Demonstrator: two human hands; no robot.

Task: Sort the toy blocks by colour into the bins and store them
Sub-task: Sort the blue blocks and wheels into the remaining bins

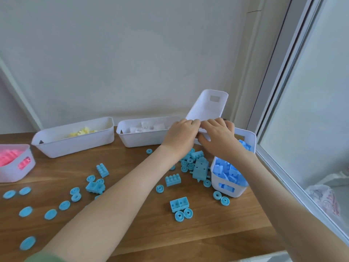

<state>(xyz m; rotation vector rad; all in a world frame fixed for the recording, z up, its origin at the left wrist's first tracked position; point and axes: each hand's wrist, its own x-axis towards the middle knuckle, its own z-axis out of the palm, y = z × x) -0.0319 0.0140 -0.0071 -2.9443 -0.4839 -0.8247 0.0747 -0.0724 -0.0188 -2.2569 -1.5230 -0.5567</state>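
A white bin (209, 106) is tipped up on end at the back of the table. My left hand (180, 134) and my right hand (217, 136) both grip its near rim. Below it lies a heap of light blue blocks and wheels (196, 163). More blue wheels and blocks (178, 204) are scattered over the wooden table (141, 233). A white bin of blue blocks (229, 188) stands at the right. Further bins hold white blocks (139, 138), yellow blocks (73, 142) and pink blocks (17, 171).
A pale wall runs behind the bins. A window frame (283, 167) borders the table on the right, with a crumpled bag (324, 197) beyond the glass. Flat blue discs (27, 242) lie near the table's left front edge.
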